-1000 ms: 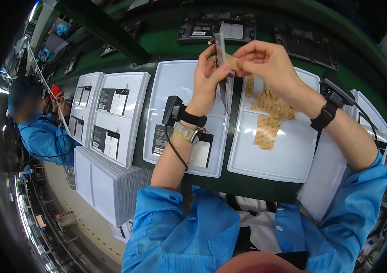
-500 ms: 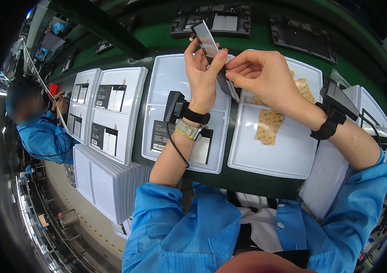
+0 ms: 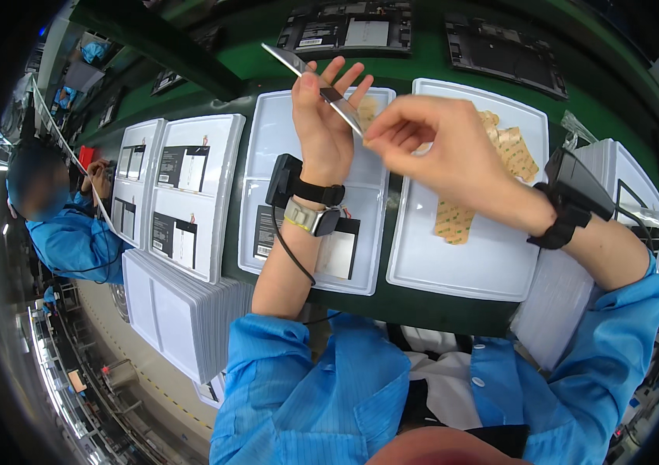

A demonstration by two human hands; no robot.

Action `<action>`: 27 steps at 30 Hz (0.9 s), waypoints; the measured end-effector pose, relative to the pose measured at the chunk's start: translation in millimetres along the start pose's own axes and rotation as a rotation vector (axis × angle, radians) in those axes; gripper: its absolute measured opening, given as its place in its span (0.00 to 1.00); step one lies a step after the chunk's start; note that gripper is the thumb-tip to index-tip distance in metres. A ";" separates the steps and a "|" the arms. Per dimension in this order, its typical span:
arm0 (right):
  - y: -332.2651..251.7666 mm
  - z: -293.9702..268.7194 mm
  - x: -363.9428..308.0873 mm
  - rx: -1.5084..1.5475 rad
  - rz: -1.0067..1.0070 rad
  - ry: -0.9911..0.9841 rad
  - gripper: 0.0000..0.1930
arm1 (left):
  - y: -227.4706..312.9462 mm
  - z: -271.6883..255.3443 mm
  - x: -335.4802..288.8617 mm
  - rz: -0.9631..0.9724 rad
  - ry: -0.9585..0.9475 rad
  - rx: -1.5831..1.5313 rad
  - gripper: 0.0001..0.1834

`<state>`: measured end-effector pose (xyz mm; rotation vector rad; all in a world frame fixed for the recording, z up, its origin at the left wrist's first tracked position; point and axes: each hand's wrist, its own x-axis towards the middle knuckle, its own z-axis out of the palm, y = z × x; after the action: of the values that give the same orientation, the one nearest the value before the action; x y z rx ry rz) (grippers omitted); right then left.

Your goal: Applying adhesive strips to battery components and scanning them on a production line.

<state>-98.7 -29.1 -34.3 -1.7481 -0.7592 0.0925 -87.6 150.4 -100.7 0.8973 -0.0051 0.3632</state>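
Observation:
A flat silver-and-black battery pack [image 3: 334, 96] is held tilted above the trays. My left hand [image 3: 322, 128] grips it between the thumb and the fingers behind, the other fingers spread. My right hand [image 3: 442, 143] pinches at the pack's lower right end. A piece of tan backing paper [image 3: 368, 111] shows just beside those fingertips; the exact contact is partly hidden. Under my left wrist, a white tray [image 3: 274, 167] holds another battery pack [image 3: 339, 252]. Below my right hand, a second white tray [image 3: 461, 280] holds several tan printed paper pieces [image 3: 453, 225].
Further trays with battery packs [image 3: 182, 169] stand at the left above a tall tray stack [image 3: 194, 310]. Opened device housings [image 3: 504, 58] lie along the green bench's far side. More stacked trays [image 3: 612, 178] are at the right. A co-worker in blue [image 3: 74, 232] sits at far left.
The battery pack has swung to a flatter slant and moved left with my left hand, whose fingers have spread. Tan paper now shows beside my right fingertips, which have shifted slightly left and down.

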 end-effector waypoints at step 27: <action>2.6 -69.2 35.9 -0.694 -0.166 -0.104 0.08 | 4.1 -26.1 5.9 -0.155 -0.075 -0.175 0.51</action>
<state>-39.3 -68.4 -2.6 -2.3323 -1.0951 -0.2209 -87.2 174.4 -113.1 0.7323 -0.0361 0.1816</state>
